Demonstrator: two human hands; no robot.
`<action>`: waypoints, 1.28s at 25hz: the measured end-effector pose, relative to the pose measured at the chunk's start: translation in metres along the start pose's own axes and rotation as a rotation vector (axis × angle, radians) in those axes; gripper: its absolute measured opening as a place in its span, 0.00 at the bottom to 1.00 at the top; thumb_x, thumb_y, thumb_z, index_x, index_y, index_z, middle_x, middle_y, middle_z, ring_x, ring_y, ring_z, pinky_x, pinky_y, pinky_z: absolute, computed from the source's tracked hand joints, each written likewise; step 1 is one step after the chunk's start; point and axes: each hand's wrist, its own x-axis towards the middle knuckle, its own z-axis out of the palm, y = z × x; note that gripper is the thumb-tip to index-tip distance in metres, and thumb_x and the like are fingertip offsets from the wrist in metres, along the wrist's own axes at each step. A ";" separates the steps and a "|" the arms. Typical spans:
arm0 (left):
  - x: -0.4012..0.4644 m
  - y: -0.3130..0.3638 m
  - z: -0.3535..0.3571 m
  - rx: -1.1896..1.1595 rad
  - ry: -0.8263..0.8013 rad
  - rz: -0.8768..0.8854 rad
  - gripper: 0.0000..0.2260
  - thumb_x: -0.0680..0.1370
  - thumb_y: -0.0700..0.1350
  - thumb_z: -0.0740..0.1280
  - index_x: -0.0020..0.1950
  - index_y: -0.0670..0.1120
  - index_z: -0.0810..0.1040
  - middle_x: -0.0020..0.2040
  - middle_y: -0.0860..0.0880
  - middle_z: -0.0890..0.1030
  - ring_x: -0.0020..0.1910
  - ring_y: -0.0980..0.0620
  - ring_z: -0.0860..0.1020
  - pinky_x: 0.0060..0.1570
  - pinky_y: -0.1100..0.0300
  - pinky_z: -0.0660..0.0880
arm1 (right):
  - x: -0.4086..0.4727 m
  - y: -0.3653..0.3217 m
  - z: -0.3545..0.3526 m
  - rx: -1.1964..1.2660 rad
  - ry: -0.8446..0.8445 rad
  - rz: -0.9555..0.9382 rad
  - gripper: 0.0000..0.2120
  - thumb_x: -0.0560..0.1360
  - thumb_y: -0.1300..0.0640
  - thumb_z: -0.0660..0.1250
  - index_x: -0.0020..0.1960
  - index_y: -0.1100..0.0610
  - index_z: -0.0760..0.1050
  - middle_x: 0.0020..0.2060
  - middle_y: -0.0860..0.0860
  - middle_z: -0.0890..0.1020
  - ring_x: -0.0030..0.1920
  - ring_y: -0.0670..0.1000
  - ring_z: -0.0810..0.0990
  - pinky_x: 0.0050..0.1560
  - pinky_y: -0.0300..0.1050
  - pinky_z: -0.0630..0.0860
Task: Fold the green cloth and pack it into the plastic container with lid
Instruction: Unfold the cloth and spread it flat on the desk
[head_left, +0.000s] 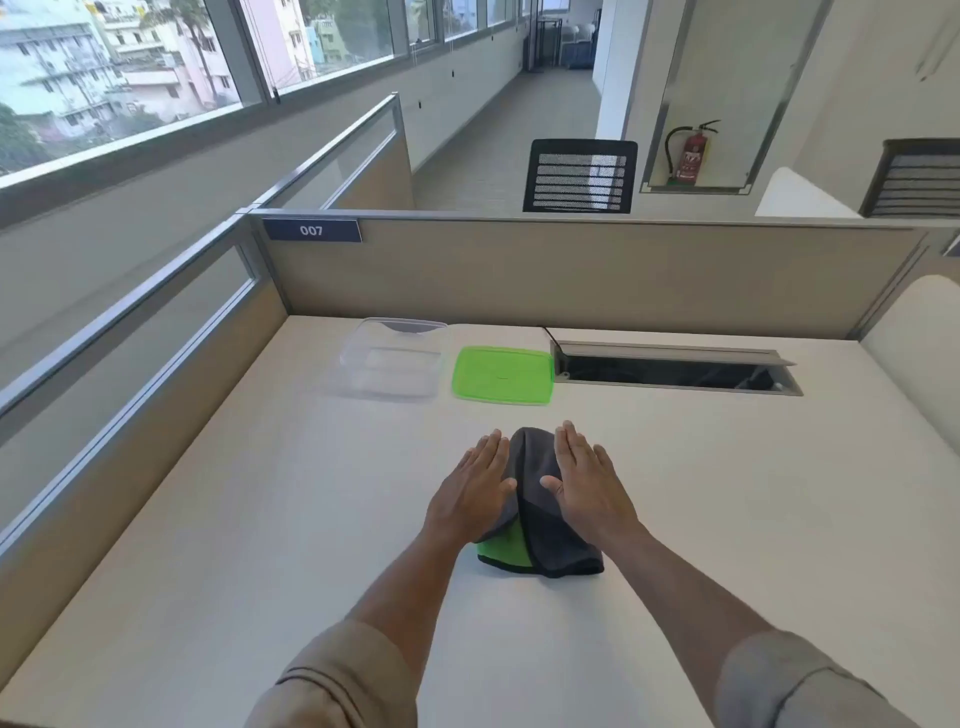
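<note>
The cloth (535, 525) lies folded into a small bundle on the desk, grey outside with a green patch showing at its near left corner. My left hand (475, 488) rests flat on its left side, fingers spread. My right hand (584, 478) lies flat on its right side, fingers together. Neither hand grips the cloth. Farther back stands the clear plastic container (395, 358), open and with nothing inside. Its green lid (503, 374) lies flat on the desk just to the right of it.
The white desk (260, 493) is walled by beige partitions at the back and left. An open cable slot (675, 369) cuts into the desk right of the lid. Black office chairs stand beyond the back partition.
</note>
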 end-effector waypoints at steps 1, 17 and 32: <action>0.000 0.000 0.002 -0.010 0.007 0.000 0.30 0.84 0.53 0.55 0.81 0.43 0.49 0.82 0.45 0.49 0.80 0.49 0.49 0.78 0.54 0.50 | 0.000 -0.001 0.001 0.006 0.007 -0.007 0.34 0.82 0.43 0.53 0.80 0.60 0.46 0.80 0.56 0.49 0.78 0.56 0.53 0.77 0.54 0.54; -0.014 0.002 0.008 0.200 -0.206 0.011 0.42 0.74 0.39 0.67 0.81 0.45 0.45 0.82 0.46 0.47 0.80 0.46 0.53 0.74 0.50 0.60 | -0.029 0.010 0.018 0.041 0.064 0.007 0.30 0.71 0.67 0.61 0.73 0.59 0.66 0.68 0.55 0.73 0.60 0.57 0.76 0.55 0.50 0.75; 0.014 -0.019 -0.052 -0.017 0.174 -0.280 0.10 0.74 0.37 0.59 0.50 0.47 0.76 0.44 0.46 0.81 0.40 0.40 0.79 0.36 0.54 0.68 | -0.007 0.050 -0.046 0.136 0.323 0.242 0.11 0.76 0.65 0.59 0.51 0.52 0.76 0.44 0.51 0.80 0.37 0.59 0.80 0.34 0.50 0.77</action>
